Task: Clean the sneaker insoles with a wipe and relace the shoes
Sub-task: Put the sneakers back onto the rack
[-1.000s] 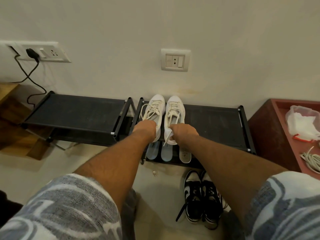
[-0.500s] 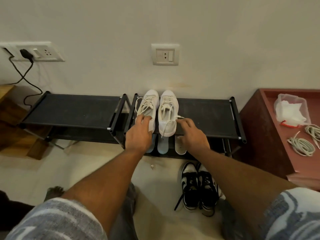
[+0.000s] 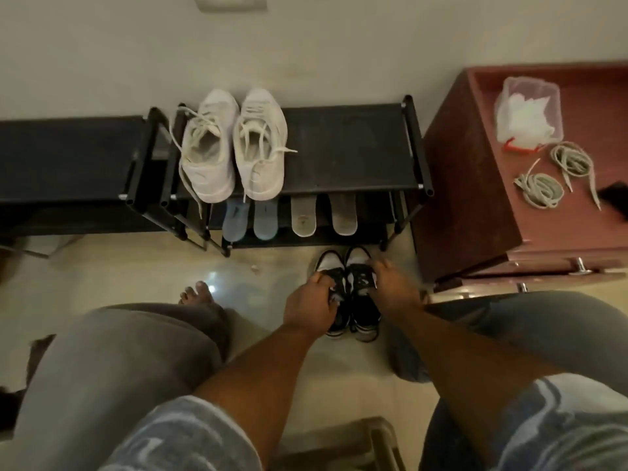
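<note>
pale glossy floor tiles (image 3: 272, 273) are seen in front of a black shoe rack (image 3: 346, 147) set against a plain wall (image 3: 339, 45). a black-and-white pair of sneakers (image 3: 358, 278) is stood on the floor just in front of the rack, toes towards it. the left hand (image 3: 307, 307) is closed round the tongue and collar of the left-side sneaker, fingers curled into its opening. the right hand (image 3: 396, 290) is curled over the outer edge of the other sneaker; the finer hold is blurred. white sneakers (image 3: 261, 164) with loose laces are placed on the rack's top shelf, with two blue insoles (image 3: 265, 219) and two grey insoles (image 3: 303, 217) laid on the shelf beneath. on a red-brown cabinet (image 3: 469, 198) to the right, a clear tub of wipes (image 3: 526, 110) and two coiled laces (image 3: 540, 190) are set.
</note>
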The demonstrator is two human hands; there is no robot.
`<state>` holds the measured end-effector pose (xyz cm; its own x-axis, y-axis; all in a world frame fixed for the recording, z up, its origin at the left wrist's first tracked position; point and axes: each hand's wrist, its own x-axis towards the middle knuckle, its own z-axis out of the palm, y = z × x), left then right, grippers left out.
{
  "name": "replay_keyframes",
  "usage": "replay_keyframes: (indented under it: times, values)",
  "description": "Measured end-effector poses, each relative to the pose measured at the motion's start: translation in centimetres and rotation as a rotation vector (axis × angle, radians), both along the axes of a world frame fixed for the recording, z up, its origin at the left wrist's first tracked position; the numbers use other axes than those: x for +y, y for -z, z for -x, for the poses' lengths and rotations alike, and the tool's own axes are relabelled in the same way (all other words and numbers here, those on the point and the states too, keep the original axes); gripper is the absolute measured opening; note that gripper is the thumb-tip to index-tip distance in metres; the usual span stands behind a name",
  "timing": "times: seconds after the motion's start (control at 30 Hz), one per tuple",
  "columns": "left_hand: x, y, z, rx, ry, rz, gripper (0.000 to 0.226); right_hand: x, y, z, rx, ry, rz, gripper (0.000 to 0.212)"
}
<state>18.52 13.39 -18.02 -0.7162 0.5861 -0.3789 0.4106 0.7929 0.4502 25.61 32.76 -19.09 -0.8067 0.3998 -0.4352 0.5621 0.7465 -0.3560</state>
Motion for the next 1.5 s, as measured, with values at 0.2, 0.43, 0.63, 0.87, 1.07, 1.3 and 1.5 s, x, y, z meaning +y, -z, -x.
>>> replay_keyframes:
  times: [0.2, 0.43, 0.63, 0.87, 1.07, 1.3, 1.5]
  values:
    - [1.3, 6.2, -3.8, -0.181, 0.060, 0.073, 0.041, -1.3, 7.9, -2.1, -0.257, 0.079, 0.130, 0.053]
    - [1.2, 12.3, -3.6, -0.290, 0.088, 0.292, 0.069, -1.8, 12.5, -3.5, -0.390, 0.101, 0.073, 0.047]
    - [1.2, 15.9, -4.0, -0.339, 0.200, 0.405, 0.077, -2.7, 14.9, -4.4, -0.448, 0.029, 0.056, 0.051]
    - [1.9, 18.1, -5.0, -0.327, 0.250, 0.454, 0.067, -3.6, 17.5, -4.4, -0.520, -0.100, 0.044, 0.060]
    - [2.8, 18.7, -4.7, -0.245, 0.296, 0.522, 0.042, -3.8, 18.7, -4.0, -0.541, -0.202, -0.097, 0.038]
    - [2.7, 17.3, -4.5, -0.186, 0.250, 0.516, 0.029, -3.9, 16.7, -2.7, -0.453, -0.155, -0.169, 0.008]
    - [2.1, 12.8, -2.9, -0.129, 0.197, 0.454, 0.030, -3.8, 12.0, -1.4, -0.512, -0.112, -0.038, 0.019]
